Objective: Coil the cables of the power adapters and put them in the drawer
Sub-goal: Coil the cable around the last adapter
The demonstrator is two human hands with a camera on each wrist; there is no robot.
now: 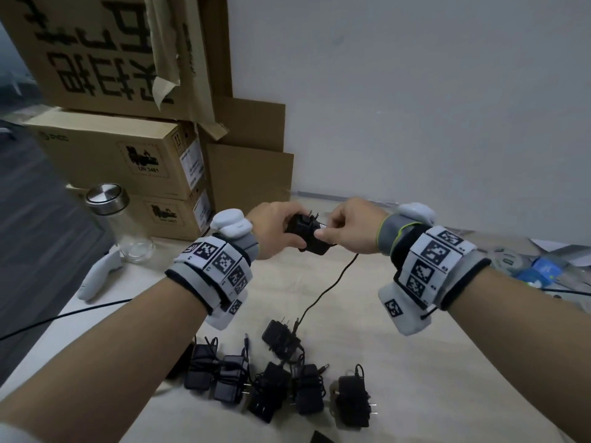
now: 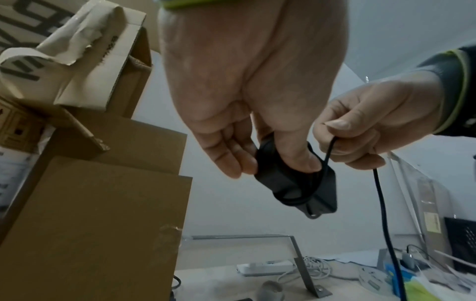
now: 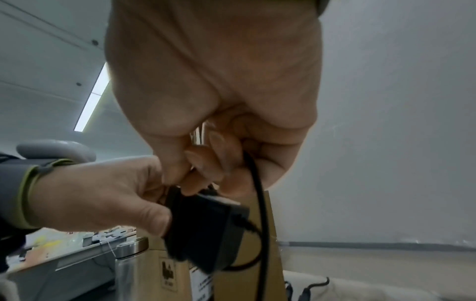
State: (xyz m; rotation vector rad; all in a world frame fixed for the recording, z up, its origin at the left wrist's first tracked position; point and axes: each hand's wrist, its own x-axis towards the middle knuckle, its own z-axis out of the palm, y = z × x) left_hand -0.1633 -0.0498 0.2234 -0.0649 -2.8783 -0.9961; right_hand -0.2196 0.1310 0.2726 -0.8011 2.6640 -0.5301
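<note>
I hold a black power adapter [image 1: 307,233] up above the table, its prongs pointing up. My left hand [image 1: 279,231] grips the adapter body [image 2: 296,183], thumb pressed on its face. My right hand [image 1: 350,230] pinches its thin black cable [image 2: 383,203] close to the body; one turn of cable lies around the adapter [image 3: 206,228]. The rest of the cable [image 1: 332,284] hangs down to the table, its plug end beside another adapter. Several black adapters with wrapped cables [image 1: 278,385] lie in a row at the near table edge. No drawer is in view.
Stacked cardboard boxes [image 1: 128,155] stand at the back left against the wall. A glass jar with a metal lid [image 1: 120,223] and a white controller [image 1: 99,276] sit left of my hands. Papers and blue packets [image 1: 540,270] clutter the right side. A white power strip [image 2: 265,267] lies farther back.
</note>
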